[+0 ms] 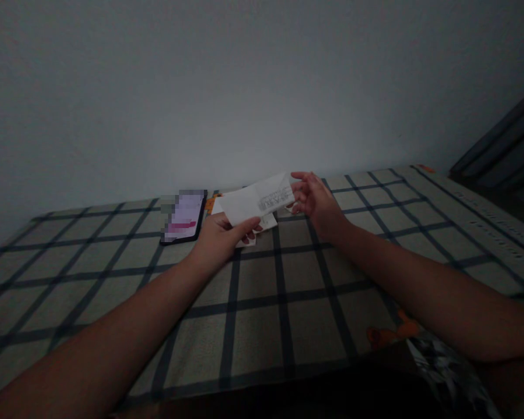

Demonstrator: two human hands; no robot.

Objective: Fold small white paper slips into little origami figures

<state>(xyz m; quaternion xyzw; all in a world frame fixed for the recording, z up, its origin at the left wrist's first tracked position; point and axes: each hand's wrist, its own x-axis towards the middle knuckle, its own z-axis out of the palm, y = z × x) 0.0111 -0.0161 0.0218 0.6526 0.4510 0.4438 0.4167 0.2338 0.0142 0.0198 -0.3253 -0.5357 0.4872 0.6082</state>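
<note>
My left hand is closed on a white paper slip, thumb on top near its lower edge. Dark print marks the slip's right part, and the paper is tilted up off the bed. At its right end is my right hand, fingers apart and slightly curled; whether the fingertips touch the paper is hard to make out. More white papers show below the slip, partly hidden by it and by my left hand. A phone with a lit screen, partly blurred out, lies just left of my left hand.
A checked cloth with dark lines covers the surface in front of me. Behind it rises a plain grey wall. Dark folded fabric hangs at the right edge. An orange printed figure shows near my body.
</note>
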